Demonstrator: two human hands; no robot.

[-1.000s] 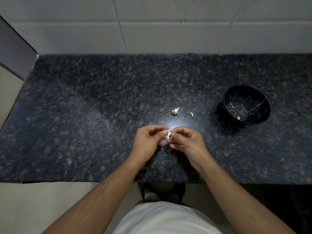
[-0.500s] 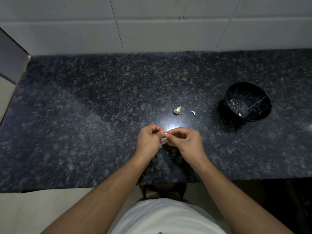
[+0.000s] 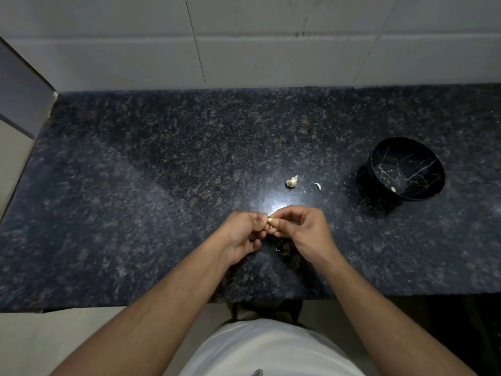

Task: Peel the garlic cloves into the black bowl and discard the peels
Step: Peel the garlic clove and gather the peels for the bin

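Garlic clove (image 3: 270,221) sits pinched between the left hand (image 3: 244,236) and right hand (image 3: 303,229), above the tabletop (image 3: 135,213). Black bowl (image 3: 406,169) lies well apart, nearer the right hand.

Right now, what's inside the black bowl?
One small pale piece, likely a peeled clove, lies near the front wall of the bowl. The rest of the visible inside is bare, with gold veining. The near wall hides a strip of the floor.

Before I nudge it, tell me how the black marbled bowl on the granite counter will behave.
The black marbled bowl probably slides easily, since the granite counter looks polished. Holding just one small pale piece, it is likely light and could tip.
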